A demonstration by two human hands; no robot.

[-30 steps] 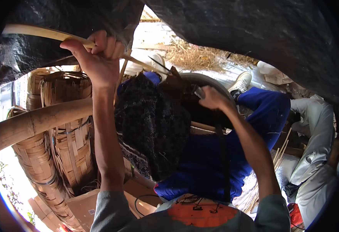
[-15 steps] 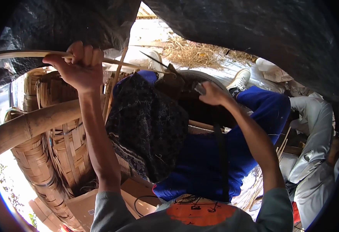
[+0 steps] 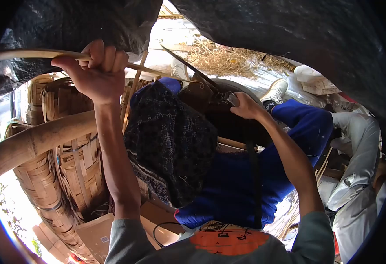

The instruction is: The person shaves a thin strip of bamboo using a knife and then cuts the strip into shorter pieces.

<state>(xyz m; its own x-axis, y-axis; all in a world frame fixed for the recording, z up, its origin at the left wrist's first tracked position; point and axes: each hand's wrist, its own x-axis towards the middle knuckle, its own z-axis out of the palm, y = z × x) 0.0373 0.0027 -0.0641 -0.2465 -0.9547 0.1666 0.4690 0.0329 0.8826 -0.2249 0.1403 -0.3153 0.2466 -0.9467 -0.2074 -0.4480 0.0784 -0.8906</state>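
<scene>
Basically, far left: thick bamboo pole (image 3: 39, 140) slants across the frame as far as the left forearm, in front of tall woven baskets (image 3: 80, 171). Cardboard (image 3: 97, 240) at lower left, below them.

Pale strip (image 3: 30, 53) starts at upper left and runs rightward to a curled tip just above frame centre. Left hand (image 3: 97, 79) is up at upper left, fist closed round the strip, thumb laid along it.

Thin upright stick (image 3: 135, 79) passes behind the strip, right of that hand. Dark patterned cloth (image 3: 171, 141) drapes over the left leg, mid-frame. White shoe (image 3: 179, 70) above it.

Dark narrow blade (image 3: 186, 65) slants down-right, top centre, over the strip's tip. Brown angular piece (image 3: 197, 93) right under the tip; can't tell if they touch. Dry shavings (image 3: 223, 59) on the ground beyond.

Right hand (image 3: 248, 107), right of centre: fingers closed on a small grey piece (image 3: 234, 100), near the blade's lower end. Can't tell if the two are one tool. Blue trousers (image 3: 305, 121) to its right.

Far right: another person's grey-trousered legs (image 3: 358, 136). Black sheet (image 3: 281, 33) hangs across the top.
</scene>
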